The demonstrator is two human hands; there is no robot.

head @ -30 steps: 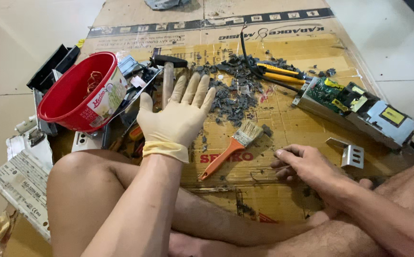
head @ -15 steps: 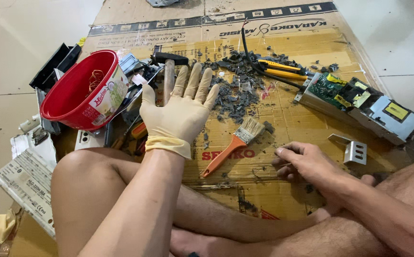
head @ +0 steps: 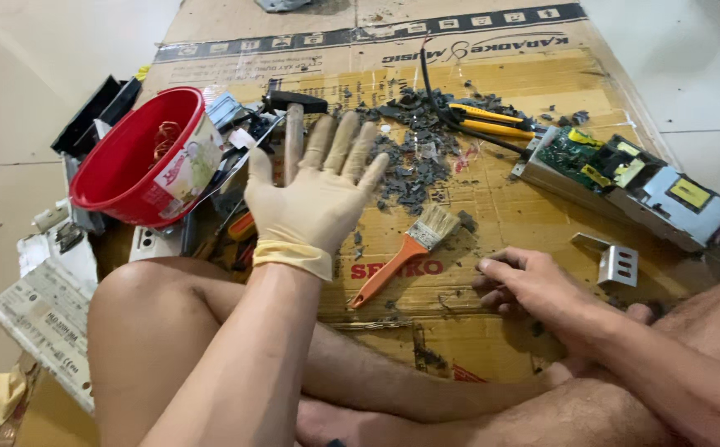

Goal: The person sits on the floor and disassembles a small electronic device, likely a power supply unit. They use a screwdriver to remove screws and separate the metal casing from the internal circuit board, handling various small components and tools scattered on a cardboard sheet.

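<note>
Underneath everything lies a flattened cardboard sheet (head: 542, 215). At its left edge leans a red bucket (head: 140, 157), and by the right edge an opened circuit-board chassis (head: 633, 178). Centrally, the gloved left hand (head: 318, 194) hovers, fingers spread, holding nothing. The bare right hand (head: 534, 285) rests half-curled on the cardboard, empty, near an orange-handled paintbrush (head: 405, 248).

Flattened cardboard (head: 542, 215) on the floor carries a paintbrush (head: 401, 252), dark debris (head: 414, 161), pliers (head: 492, 120), and perhaps a circuit board (head: 625, 178).
</note>
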